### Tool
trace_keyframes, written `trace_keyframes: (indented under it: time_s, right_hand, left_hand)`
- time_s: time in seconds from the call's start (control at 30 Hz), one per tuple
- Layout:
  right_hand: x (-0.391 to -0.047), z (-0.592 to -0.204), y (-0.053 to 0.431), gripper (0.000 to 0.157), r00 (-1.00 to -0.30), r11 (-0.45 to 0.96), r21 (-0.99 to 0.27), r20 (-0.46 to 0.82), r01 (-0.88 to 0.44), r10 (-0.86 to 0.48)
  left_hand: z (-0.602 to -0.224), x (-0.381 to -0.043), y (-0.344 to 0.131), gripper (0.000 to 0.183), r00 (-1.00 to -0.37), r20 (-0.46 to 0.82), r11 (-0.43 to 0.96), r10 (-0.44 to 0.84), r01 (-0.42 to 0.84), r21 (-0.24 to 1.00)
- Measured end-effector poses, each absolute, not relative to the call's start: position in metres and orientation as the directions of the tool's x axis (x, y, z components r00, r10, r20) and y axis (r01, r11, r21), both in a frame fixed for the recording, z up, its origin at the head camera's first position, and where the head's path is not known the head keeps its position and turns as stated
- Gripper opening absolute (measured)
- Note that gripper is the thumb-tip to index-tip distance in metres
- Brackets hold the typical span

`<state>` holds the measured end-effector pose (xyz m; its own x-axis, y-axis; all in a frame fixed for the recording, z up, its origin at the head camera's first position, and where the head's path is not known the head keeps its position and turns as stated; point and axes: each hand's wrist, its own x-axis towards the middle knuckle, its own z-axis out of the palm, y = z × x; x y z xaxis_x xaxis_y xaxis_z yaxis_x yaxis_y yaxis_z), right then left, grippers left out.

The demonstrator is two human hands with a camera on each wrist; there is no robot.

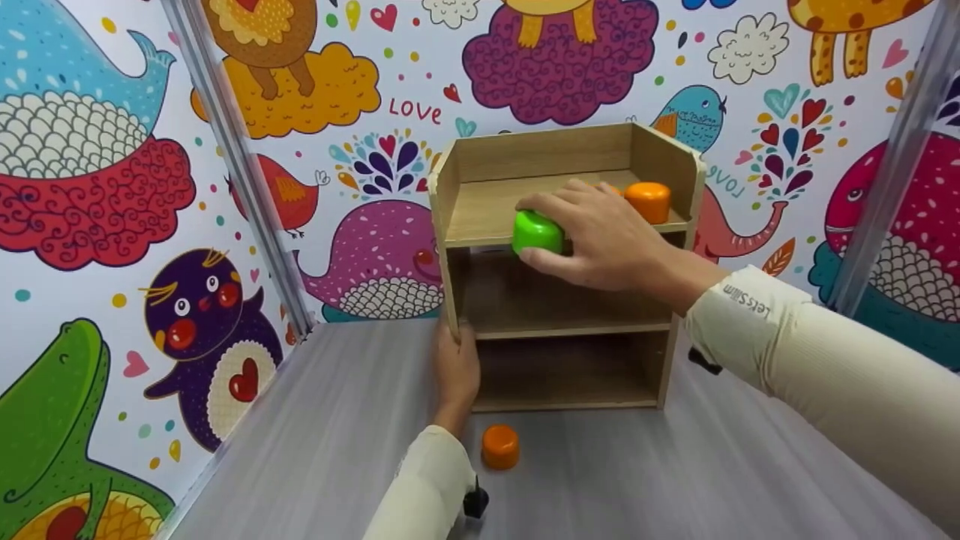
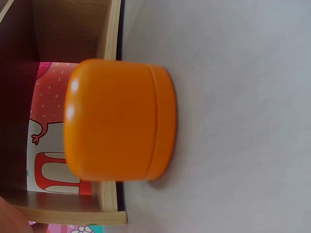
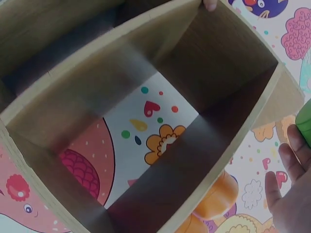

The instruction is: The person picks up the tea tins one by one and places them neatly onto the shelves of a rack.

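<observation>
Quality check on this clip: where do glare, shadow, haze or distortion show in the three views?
Head: mostly clear, the wooden shelf's lower compartments in shadow; left wrist: small glare spots on the orange cylinder, shelf interior dark; right wrist: hazy, low contrast, the shelf's long edges look bowed, the green cylinder cut off by the frame.

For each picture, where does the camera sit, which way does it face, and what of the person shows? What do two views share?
Head: worn there, facing forward and down at the shelf; left hand, right hand and sleeves show.
Left wrist: worn there, facing an orange cylinder on the table; a sliver of hand shows.
Right wrist: worn there, facing into the shelf; right fingers and one fingertip at top show.
Head and left wrist share that cylinder.
</observation>
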<state>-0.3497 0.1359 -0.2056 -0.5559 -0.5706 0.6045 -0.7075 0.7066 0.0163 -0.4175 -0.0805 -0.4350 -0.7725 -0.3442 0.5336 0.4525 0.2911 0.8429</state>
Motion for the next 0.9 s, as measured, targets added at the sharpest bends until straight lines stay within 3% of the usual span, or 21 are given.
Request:
trace_keyframes:
  time_s: [0.3, 0.47, 0.53, 0.63, 0.77, 0.9]
  right_hand:
    - [-0.361, -0.193, 0.139, 0.059, -0.594, 0.754, 0.009, 0.609, -0.657, -0.525]
    - [-0.369, -0.186, 0.140, 0.059, -0.617, 0.774, -0.001, 0.604, -0.633, -0.504]
    - [-0.372, -0.182, 0.139, 0.059, -0.624, 0.783, -0.002, 0.606, -0.621, -0.494]
    - [-0.375, -0.178, 0.138, 0.058, -0.637, 0.799, -0.005, 0.606, -0.601, -0.476]
    - [-0.378, -0.174, 0.137, 0.058, -0.657, 0.815, -0.008, 0.597, -0.579, -0.461]
    - [-0.382, -0.172, 0.137, 0.059, -0.674, 0.829, -0.006, 0.586, -0.559, -0.451]
  left_hand:
    - [-0.434, -0.417, -0.082, 0.012, -0.771, 0.542, 0.286, -0.335, 0.465, 0.838]
    - [-0.435, -0.417, -0.083, 0.041, -0.774, 0.539, 0.252, -0.332, 0.478, 0.841]
    - [-0.435, -0.417, -0.083, 0.045, -0.777, 0.535, 0.244, -0.332, 0.477, 0.844]
    - [-0.435, -0.417, -0.082, 0.039, -0.776, 0.532, 0.249, -0.337, 0.472, 0.846]
    - [-0.435, -0.417, -0.082, 0.013, -0.787, 0.521, 0.237, -0.331, 0.465, 0.853]
    - [-0.433, -0.418, -0.082, 0.011, -0.790, 0.520, 0.215, -0.325, 0.474, 0.854]
